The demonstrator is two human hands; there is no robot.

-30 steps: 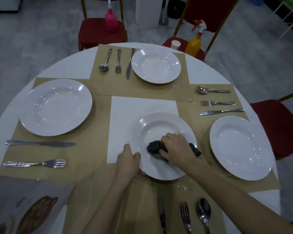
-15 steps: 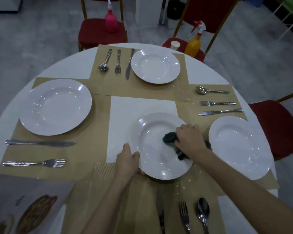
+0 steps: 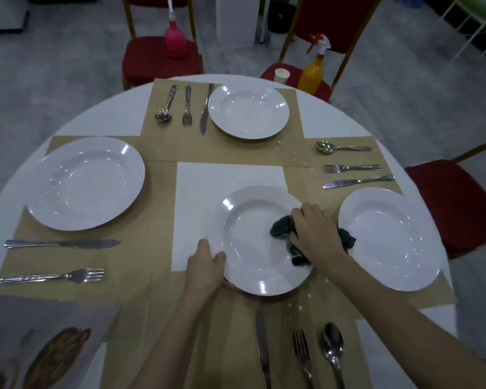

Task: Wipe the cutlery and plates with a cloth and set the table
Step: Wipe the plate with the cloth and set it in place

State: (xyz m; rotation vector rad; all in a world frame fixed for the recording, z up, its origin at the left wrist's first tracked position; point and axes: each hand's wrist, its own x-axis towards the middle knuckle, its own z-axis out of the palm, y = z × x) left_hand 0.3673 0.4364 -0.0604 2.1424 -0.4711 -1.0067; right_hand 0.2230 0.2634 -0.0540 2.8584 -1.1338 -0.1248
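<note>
1. The left hand [image 3: 205, 265] grips the near-left rim of the plate [image 3: 253, 240], thumb on top and fingers curled beneath the edge.
2. The right hand [image 3: 314, 234] presses a bunched dark cloth [image 3: 282, 230] onto the right side of that plate; its fingers curl over the cloth, which sticks out past the hand on both sides.
3. The plate lies partly on the bare white desk [image 3: 225, 181] and partly on tan mats [image 3: 157, 186].
4. Nearer than both grips, a knife [image 3: 261, 343], fork [image 3: 302, 357] and spoon [image 3: 333, 349] lie side by side on a mat.
5. Just right of the cloth grip sits a second plate [image 3: 390, 240], with another spoon, fork and knife beyond it.
6. Well left of the rim grip is a third plate [image 3: 86, 182], with a knife and fork on its nearer side.
7. Far beyond both grips stands a fourth plate [image 3: 249, 110], cutlery to its left.
8. On the red chairs past the desk: a pink bottle [image 3: 175, 42], a yellow sprayer [image 3: 312, 71] and a paper cup [image 3: 281, 76].
9. A printed picture sheet [image 3: 45, 343] lies near-left of the rim grip.
</note>
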